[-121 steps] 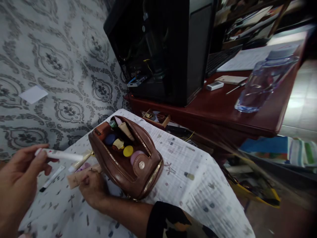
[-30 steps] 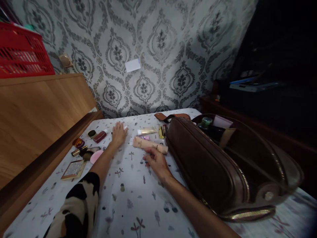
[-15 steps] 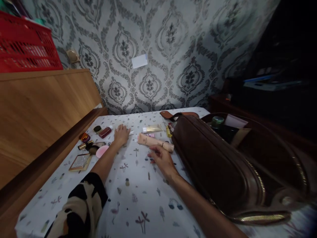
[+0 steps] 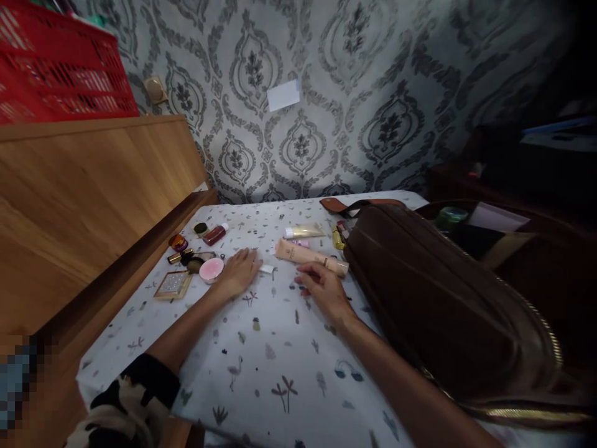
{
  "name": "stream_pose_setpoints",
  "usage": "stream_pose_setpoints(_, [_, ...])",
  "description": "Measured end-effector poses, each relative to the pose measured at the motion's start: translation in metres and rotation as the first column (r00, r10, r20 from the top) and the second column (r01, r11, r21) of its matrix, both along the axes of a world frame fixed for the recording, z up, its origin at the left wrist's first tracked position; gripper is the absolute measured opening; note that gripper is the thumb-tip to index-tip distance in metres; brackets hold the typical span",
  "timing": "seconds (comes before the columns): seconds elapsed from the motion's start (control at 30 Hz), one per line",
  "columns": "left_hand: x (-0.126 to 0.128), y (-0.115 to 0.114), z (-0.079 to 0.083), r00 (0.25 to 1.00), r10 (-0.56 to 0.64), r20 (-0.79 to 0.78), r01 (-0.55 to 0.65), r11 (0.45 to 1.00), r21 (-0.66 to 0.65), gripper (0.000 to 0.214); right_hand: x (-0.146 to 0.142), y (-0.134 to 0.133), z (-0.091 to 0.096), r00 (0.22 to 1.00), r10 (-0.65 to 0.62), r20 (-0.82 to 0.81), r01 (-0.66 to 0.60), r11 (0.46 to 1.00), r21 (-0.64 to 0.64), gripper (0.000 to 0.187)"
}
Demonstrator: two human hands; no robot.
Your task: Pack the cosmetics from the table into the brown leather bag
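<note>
My left hand (image 4: 239, 272) lies palm down on the patterned white cloth (image 4: 270, 348), fingers stretched over a thin white stick (image 4: 267, 269) whose end shows past the fingertips. My right hand (image 4: 321, 289) rests on the cloth with fingers loosely curled, its fingertips just below a long beige tube (image 4: 310, 256). A big brown leather pouch (image 4: 438, 311) stands open at the right, close to my right forearm. A cream tube (image 4: 304, 231) lies beyond the beige one.
Small cosmetics lie at the left of the cloth: a pink round compact (image 4: 211, 269), a glittery square palette (image 4: 173, 284), a dark red bottle (image 4: 215, 234), gold lipsticks (image 4: 180, 255). A wooden board (image 4: 93, 199) rises on the left with a red crate (image 4: 56, 68) on top.
Four seconds ago my left hand held the white stick in the air; now it lies flat on it on the cloth. Since one second ago the view has shifted left and both hands appear nearer.
</note>
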State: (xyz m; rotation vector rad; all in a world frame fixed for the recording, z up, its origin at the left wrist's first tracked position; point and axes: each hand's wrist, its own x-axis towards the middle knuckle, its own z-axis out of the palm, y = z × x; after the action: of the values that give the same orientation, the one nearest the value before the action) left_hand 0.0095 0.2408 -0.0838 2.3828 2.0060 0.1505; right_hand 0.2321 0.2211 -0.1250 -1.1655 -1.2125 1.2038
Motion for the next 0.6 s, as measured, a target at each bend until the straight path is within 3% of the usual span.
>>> stream_pose_setpoints(0.1, [-0.006,-0.031,0.002,0.999,-0.052,0.002,0.052,0.998,-0.034,0.043,0.001,-0.001,-0.001,0.992,0.009,0.126,-0.017,0.998,0.064,0.020])
stream_pose_setpoints(0.27, [-0.007,-0.071,0.018,0.978,-0.183,0.104,0.189,0.981,-0.052,0.029,0.000,-0.009,-0.001,0.915,-0.031,0.401,-0.101,0.947,0.304,0.019])
stream_pose_setpoints(0.43, [0.010,-0.069,0.026,0.890,-0.266,0.370,0.311,0.948,-0.066,0.018,-0.006,-0.021,0.005,0.806,-0.055,0.589,-0.219,0.897,0.383,0.023])
stream_pose_setpoints(0.6, [0.011,-0.057,0.016,0.779,-0.292,0.555,0.400,0.913,-0.081,0.027,-0.006,-0.026,0.015,0.651,0.009,0.759,-0.404,0.851,0.336,0.020])
